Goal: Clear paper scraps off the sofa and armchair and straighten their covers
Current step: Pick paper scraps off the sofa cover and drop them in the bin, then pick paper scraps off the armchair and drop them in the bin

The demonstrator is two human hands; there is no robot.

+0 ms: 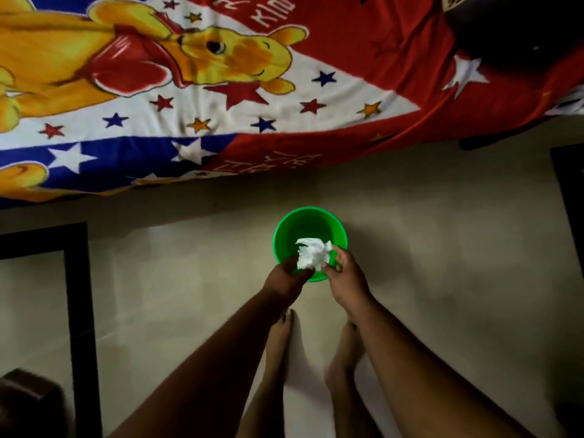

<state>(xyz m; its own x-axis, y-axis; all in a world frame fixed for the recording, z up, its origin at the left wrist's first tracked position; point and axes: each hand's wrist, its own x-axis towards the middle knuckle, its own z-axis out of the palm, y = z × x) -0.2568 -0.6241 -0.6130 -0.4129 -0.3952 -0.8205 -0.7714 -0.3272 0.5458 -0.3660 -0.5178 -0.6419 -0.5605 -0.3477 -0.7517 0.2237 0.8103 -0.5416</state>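
Note:
A wad of white crumpled paper [311,256] is held over the near rim of a green plastic bucket [308,227] that stands on the pale floor. My left hand [289,275] pinches the wad from the left. My right hand [343,273] pinches it from the right, fingers curled at its edge. The sofa fills the top of the view, draped in a bright cover [221,99] printed with a yellow cartoon bear, stars, and red, white and blue fields. No scraps show on the visible part of the cover.
My bare feet [281,339] stand on the tiled floor just behind the bucket. A black table frame [79,295] is at the left. Another dark frame edge [565,191] is at the right, and a dark cushion or armrest [512,30] at the top right.

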